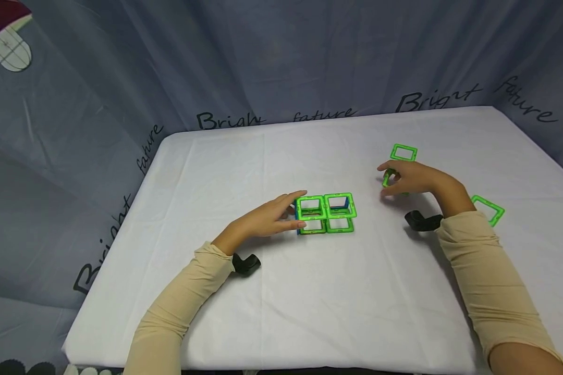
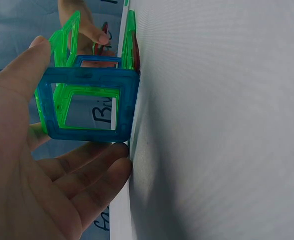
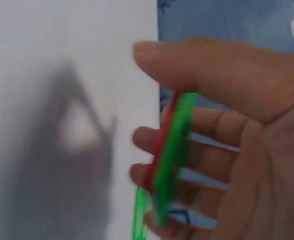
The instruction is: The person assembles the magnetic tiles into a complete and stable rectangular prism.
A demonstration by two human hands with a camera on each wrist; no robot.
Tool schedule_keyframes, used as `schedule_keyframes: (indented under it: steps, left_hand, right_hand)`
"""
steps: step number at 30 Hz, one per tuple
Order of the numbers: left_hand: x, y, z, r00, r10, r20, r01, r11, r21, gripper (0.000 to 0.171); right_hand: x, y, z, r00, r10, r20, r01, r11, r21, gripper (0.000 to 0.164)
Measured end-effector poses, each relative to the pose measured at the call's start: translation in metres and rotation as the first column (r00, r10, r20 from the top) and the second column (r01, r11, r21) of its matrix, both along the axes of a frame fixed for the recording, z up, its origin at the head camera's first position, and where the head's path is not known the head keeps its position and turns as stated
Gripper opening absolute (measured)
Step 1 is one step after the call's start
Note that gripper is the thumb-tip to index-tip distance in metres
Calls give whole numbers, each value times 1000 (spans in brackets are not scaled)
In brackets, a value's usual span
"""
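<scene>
A small structure of translucent magnetic tiles (image 1: 326, 208), green on top with blue sides, stands mid-table. My left hand (image 1: 272, 216) holds its left end between thumb and index finger. In the left wrist view the end facing the palm is a square blue tile (image 2: 87, 76), and the other fingers extend below it. Farther back on the right, my right hand (image 1: 415, 177) pinches a green magnetic tile (image 3: 174, 150) with a red layer against it, tilted above the table. The right wrist view is blurred, so how green and red join is unclear.
Just behind the right hand a loose green tile (image 1: 405, 146) lies on the white-covered table (image 1: 262, 312). Another green tile (image 1: 490, 203) lies to the right, partly hidden by the right forearm. A grey curtain (image 1: 281, 57) hangs along the far edge.
</scene>
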State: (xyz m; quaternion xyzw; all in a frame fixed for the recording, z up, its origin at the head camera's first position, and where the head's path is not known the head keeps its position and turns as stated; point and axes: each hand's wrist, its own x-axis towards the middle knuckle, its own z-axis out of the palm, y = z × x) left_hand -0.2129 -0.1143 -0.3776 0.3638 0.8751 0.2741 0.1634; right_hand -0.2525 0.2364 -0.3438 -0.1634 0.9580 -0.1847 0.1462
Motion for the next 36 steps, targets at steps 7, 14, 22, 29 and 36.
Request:
schedule_keyframes:
  steps: [7, 14, 22, 29, 36]
  left_hand:
    - [0, -2, 1, 1000, 7, 13, -7, 1000, -9, 77]
    - [-1, 0, 1, 1000, -2, 13, 2, 1000, 1, 76]
    - [0, 0, 1, 1000, 2, 0, -2, 1000, -4, 77]
    - [1, 1, 1, 1000, 13, 0, -13, 1000, -9, 75]
    - [1, 1, 2, 1000, 19, 16, -19, 1000, -12, 76]
  right_hand:
    - [17, -29, 12, 994, 104, 19, -104, 995, 7, 68]
    - [39, -43, 5, 979, 204, -16, -205, 974, -94, 70]
    - [48, -51, 2, 964, 264, -41, -267, 955, -130, 81]
    - [51, -55, -3, 961, 274, -36, -277, 949, -151, 83]
    - [52, -57, 0, 961, 274, -34, -276, 948, -158, 83]
